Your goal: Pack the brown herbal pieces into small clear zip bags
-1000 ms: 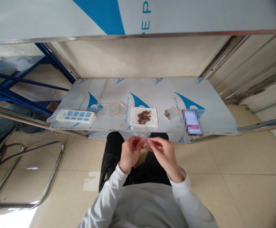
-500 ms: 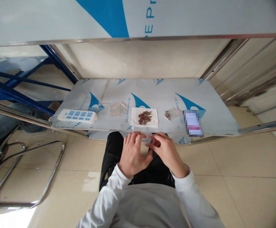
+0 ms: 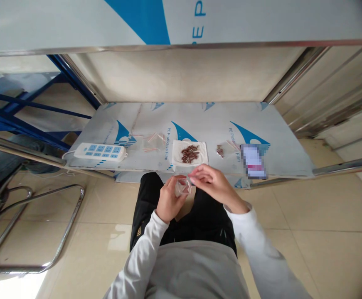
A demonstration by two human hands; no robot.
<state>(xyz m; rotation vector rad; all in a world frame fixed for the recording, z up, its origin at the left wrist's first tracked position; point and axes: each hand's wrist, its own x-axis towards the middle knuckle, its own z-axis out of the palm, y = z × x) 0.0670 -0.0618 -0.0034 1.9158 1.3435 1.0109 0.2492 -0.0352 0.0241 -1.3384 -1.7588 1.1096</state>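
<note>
Over my lap, my left hand [image 3: 168, 199] is closed on a small clear plastic bag [image 3: 183, 187], which shows reddish marks along its edge. My right hand [image 3: 210, 182] is beside it, thumb and fingers drawn together at the bag's upper right corner. Whatever lies between those fingertips is too small to make out. Just beyond the hands, a white square dish or cloth [image 3: 175, 160] carries a heap of small brown metal pieces, perhaps screws [image 3: 190, 154]. To its right lies a smaller group of the same brown pieces [image 3: 220, 151].
Several clear bags with red edges [image 3: 153, 142] lie left of the heap, others [image 3: 231, 146] to the right. A white power strip [image 3: 99, 152] and a blurred-out phone [image 3: 253, 161] sit on the film-covered shelf [image 3: 187, 112]. An upper shelf [image 3: 230, 25] overhangs.
My left hand has turned, so the clear bag now shows more fully. My right hand has shifted slightly up, its fingers moving from across the bag to its upper right corner.
</note>
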